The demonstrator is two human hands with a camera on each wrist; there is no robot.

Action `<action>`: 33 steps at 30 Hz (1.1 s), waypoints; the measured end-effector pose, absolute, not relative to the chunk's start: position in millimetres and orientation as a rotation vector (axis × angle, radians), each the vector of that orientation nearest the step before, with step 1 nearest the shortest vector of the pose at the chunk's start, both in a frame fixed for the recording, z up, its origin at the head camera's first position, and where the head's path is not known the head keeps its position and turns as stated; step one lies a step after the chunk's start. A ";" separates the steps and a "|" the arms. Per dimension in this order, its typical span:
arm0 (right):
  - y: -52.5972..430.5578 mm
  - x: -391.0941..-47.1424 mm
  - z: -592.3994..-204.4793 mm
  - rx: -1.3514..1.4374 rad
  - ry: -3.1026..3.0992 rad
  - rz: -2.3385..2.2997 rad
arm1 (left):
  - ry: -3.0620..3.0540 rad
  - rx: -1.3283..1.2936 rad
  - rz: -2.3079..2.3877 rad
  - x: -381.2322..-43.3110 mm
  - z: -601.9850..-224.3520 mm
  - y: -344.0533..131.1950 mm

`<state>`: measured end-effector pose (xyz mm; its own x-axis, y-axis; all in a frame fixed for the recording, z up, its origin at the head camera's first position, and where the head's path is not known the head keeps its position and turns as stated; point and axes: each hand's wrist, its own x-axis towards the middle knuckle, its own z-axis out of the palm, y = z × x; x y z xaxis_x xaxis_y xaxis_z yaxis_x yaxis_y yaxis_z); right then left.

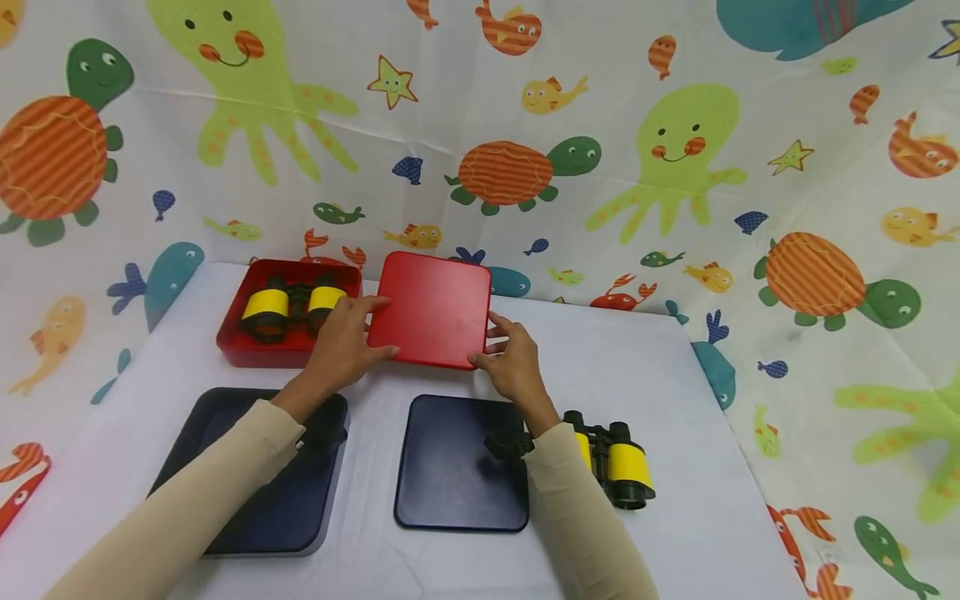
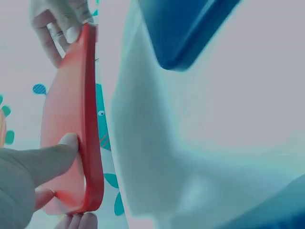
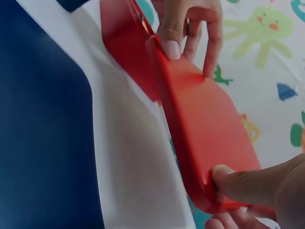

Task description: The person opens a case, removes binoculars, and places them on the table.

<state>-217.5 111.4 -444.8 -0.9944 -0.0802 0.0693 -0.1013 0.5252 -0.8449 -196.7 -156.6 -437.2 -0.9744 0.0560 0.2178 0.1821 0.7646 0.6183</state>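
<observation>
Both hands hold a red square lid (image 1: 435, 310) above the back of the table. My left hand (image 1: 347, 340) grips its left edge, thumb on the top face and fingers at the rim. At the right edge my right hand (image 1: 512, 360) pinches it the same way; its thumb shows on the lid (image 3: 209, 124) in the right wrist view. Left of the lid stands a red box (image 1: 258, 357), with black and yellow binoculars (image 1: 292, 307) lying inside. My left forearm crosses over a dark blue open box (image 1: 247, 517).
A dark blue lid (image 1: 457, 475) lies flat at the table's front middle. More black and yellow binoculars (image 1: 628, 467) rest on the white table (image 1: 615, 358), partly behind my right forearm. Behind the table hangs a cloth (image 1: 480, 100) printed with sea animals.
</observation>
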 end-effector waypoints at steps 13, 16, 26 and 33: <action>136.0 -229.6 -458.2 -0.040 -2.892 1.388 | -2.912 -0.174 -0.988 -219.8 -445.2 -119.3; 136.9 -232.0 -461.6 -0.040 -2.938 1.359 | -2.952 -0.145 -0.989 -221.8 -448.9 -115.4; 132.5 -234.1 -466.6 -0.076 -3.067 1.244 | -3.056 -0.154 -0.957 -224.3 -464.0 -113.8; 130.6 -235.9 -466.7 -0.129 -3.118 1.200 | -3.103 -0.150 -0.955 -225.4 -465.3 -113.6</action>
